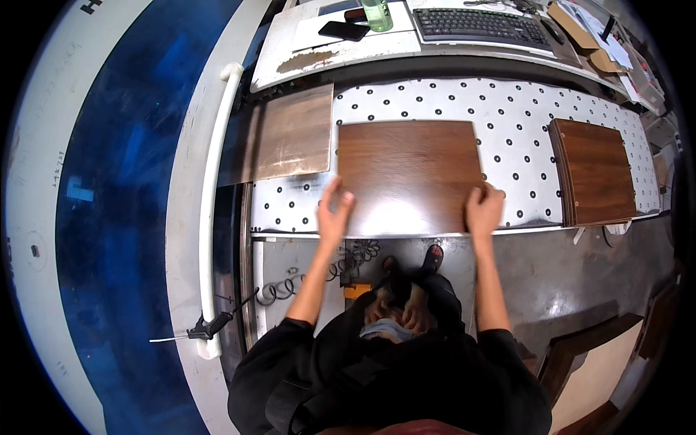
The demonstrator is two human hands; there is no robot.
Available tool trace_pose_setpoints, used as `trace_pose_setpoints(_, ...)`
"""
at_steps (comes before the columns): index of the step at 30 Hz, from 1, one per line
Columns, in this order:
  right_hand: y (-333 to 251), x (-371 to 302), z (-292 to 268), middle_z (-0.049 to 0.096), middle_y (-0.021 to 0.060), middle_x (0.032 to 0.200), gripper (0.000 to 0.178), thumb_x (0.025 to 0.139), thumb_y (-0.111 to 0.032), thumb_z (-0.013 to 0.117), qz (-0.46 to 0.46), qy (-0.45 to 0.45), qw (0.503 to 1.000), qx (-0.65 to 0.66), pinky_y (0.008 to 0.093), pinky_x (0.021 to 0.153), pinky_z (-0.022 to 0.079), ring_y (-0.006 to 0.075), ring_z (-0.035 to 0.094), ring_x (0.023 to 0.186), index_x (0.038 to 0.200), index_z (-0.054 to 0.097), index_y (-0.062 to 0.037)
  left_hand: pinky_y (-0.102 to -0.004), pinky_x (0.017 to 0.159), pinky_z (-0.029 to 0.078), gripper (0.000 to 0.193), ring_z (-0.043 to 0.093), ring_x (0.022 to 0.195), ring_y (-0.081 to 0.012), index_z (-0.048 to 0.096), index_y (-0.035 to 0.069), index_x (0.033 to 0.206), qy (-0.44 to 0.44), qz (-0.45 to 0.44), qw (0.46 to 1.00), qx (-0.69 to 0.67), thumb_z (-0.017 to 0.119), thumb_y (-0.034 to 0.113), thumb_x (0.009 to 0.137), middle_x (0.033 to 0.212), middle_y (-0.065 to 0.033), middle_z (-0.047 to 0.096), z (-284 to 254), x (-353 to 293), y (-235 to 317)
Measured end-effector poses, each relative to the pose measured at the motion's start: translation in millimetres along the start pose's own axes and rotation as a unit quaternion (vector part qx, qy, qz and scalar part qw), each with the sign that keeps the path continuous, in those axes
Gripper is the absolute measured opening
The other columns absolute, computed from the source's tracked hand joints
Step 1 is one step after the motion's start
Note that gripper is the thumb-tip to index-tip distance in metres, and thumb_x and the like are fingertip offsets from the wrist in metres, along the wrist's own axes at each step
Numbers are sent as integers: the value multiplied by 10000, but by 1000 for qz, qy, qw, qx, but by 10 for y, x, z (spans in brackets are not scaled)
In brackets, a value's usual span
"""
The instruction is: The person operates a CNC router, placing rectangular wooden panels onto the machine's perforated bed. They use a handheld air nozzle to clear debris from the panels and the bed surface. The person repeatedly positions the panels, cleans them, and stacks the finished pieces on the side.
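A dark brown wood-grain panel (pixel 406 167) lies in front of me on the white ball-studded table, its near edge close to the table's front. At its left edge is my left hand (pixel 333 214), thumb and fingers apart, the thumb over the panel's surface. My right hand (pixel 484 210) is at the panel's right edge near the front corner, with its fingers bent around that edge; their undersides are hidden. To the left, a second wood-grain sheet (pixel 290 134) reaches toward the machine.
Several stacked brown panels (pixel 598 174) rest at the table's right. Behind stand a keyboard (pixel 482 29), a phone (pixel 344 30) and a green bottle (pixel 378 14) on a worn desk. An air gun (pixel 209 326) hangs at a white rail (pixel 217 174). More boards (pixel 594 370) lean lower right.
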State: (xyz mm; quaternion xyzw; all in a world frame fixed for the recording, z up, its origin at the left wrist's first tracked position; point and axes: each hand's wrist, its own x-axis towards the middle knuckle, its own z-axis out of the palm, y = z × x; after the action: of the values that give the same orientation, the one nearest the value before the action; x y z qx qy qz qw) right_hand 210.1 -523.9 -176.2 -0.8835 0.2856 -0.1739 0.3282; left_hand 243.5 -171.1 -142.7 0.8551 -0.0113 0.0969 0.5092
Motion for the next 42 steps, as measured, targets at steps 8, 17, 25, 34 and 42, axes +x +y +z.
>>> trace_pose_setpoints(8, -1092, -566, 812, 504, 241, 1348, 513, 850, -170, 668, -255, -147, 946, 137, 526, 1082, 341, 429, 446, 1290, 1320, 573, 12, -534, 1190, 239, 892, 320, 1424, -475, 386, -33, 1498, 178, -72, 919, 345, 698, 530, 881, 1514, -317, 386, -1371, 693, -865)
trace_pose_setpoints(17, -1012, -536, 837, 517, 195, 1312, 374, 826, -112, 697, -317, -154, 933, 72, 505, 1074, 342, 382, 446, 1308, 1192, 656, -47, -677, 1176, -40, 1046, -2, 1559, -391, 157, -43, 1587, 113, -270, 915, 276, 521, 682, 926, 1669, -263, 68, -1131, 800, -1462)
trace_pose_setpoints(25, -1044, -527, 850, 525, 181, 1306, 380, 818, -91, 711, -305, -157, 938, 55, 494, 1061, 344, 380, 459, 1297, 1191, 644, -69, -709, 1156, -51, 1061, -30, 1541, -454, 195, -22, 1587, 162, -256, 899, 315, 469, 749, 913, 1675, -248, 57, -1036, 1322, -1733)
trace_pose_setpoints(34, -1078, -523, 881, 518, 173, 1313, 369, 822, -111, 716, -288, -171, 942, 34, 500, 1049, 348, 369, 455, 1303, 1183, 649, -82, -671, 1180, -24, 1030, 17, 1508, -542, 169, -21, 1588, 140, -319, 889, 298, 443, 729, 937, 1670, -247, 97, -1345, 1713, -1949)
trace_pose_setpoints(42, -1238, -485, 1097, 469, 243, 1405, 501, 829, -202, 753, -331, -212, 919, 26, 554, 1136, 283, 429, 379, 1395, 1295, 611, -84, -609, 1205, 13, 1015, 142, 1498, -515, 275, 46, 1578, 163, -334, 891, 259, 554, 732, 884, 1626, -266, 226, -1409, 1726, -2057)
